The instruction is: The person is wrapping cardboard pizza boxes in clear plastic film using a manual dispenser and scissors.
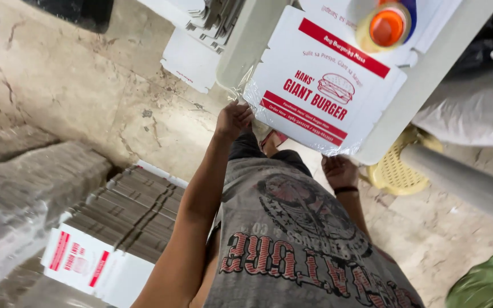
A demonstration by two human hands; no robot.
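From the head camera, looking down the person's own grey printed shirt (292,239), the left hand (233,120) is raised to the near corner of a plastic-wrapped bundle of flat white boxes (320,85) with red print, which lies on the edge of a white table (429,74); its fingers (241,117) are curled shut on the wrap at that corner; the right hand (339,171) sits under the bundle's near edge, palm up, and whether its fingers grip cannot be told, since the bundle hides them; an orange-capped bottle (388,25) stands further back on the table; on the floor (87,85) to the left lie stacks of folded boxes (132,211); to handle the bundle well, it seems wise to keep the lower hand flat beneath the weight and pinch the wrap firmly, not the loose film alone.
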